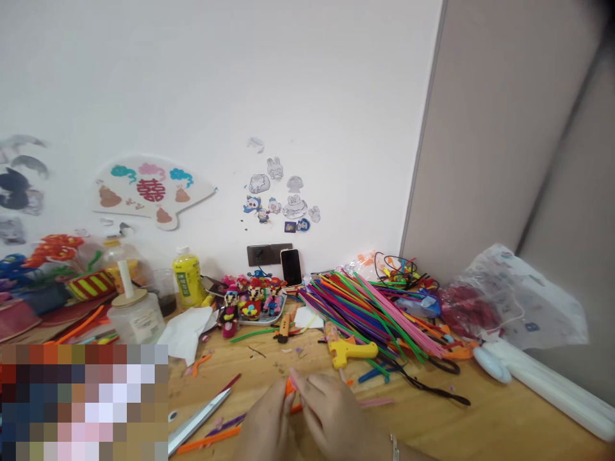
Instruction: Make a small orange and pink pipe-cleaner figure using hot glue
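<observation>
The left hand [262, 426] and right hand [329, 410] are close together just above the counter [485, 426], fingers curled in a pinch on a short orange pipe cleaner [290, 386], which sits between them and is mostly hidden. A metal bracelet [394, 446] circles the right wrist. Near the left hand lie a long metal strip [196, 419] and a loose orange pipe cleaner stick [209, 440]; a pink stick [375, 403] lies just beside the right hand.

Farther up the counter are a yellow glue gun [348, 351], black-handled scissors [444, 365], and a big heap of colorful pipe cleaners [369, 314]. To the left of the heap, small dolls [252, 304] stand on a plate, near crumpled white paper [185, 334], a jar with a wooden lid [137, 318], and a yellow bottle [187, 276]. A phone [291, 267] leans against the wall [336, 96] behind them, and a plastic bag [526, 301] sits at the right. Paper cutouts [281, 198] are stuck on the wall. A blurred patch covers the lower left corner.
</observation>
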`<state>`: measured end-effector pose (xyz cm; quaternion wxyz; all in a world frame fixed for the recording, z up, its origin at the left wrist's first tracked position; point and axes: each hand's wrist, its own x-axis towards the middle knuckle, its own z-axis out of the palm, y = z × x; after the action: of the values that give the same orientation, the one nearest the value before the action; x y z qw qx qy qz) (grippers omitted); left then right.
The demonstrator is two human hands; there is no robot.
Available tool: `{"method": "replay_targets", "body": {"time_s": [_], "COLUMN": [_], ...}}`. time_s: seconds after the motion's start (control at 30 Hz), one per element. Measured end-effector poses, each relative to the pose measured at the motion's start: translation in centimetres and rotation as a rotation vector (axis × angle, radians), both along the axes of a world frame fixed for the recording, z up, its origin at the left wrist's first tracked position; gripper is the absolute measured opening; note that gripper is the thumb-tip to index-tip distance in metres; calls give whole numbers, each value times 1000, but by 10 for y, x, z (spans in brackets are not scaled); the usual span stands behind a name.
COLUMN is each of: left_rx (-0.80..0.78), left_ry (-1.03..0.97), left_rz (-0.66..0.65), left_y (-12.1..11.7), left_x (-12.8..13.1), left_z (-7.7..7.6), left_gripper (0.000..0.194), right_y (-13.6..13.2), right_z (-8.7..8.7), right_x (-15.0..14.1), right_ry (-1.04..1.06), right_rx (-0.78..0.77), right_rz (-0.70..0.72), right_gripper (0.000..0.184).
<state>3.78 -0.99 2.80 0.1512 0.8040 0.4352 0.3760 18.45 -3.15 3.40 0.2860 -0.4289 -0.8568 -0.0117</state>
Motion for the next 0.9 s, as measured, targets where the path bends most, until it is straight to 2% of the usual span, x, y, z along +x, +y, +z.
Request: {"method": "replay_targets", "body": {"time_s": [0.17, 0.37, 0.43, 0.67, 0.9], "left_rx": [17, 131, 164, 233, 246], "left_ry": [0, -39, -45, -61, -62], "left_rz": [-11, -68, -73, -61, -43], "left_y": [-2, -5, -5, -6, -6], "left_x": [2, 1, 0, 0, -2], "left_z": [5, 9, 9, 6, 6], "left_gripper": [23, 20, 20, 27, 30], "right_y": [0, 4, 4, 1, 0], "right_z": [1, 5, 7, 8, 10], "right_x": [0, -2, -2, -3, -3], "right_ry": [50, 428, 489, 411, 335], "right_rx": [8, 4, 13, 178, 242], "right_rz": [23, 27, 31, 44, 92], "right_gripper": [50, 35, 29, 23, 25]}}
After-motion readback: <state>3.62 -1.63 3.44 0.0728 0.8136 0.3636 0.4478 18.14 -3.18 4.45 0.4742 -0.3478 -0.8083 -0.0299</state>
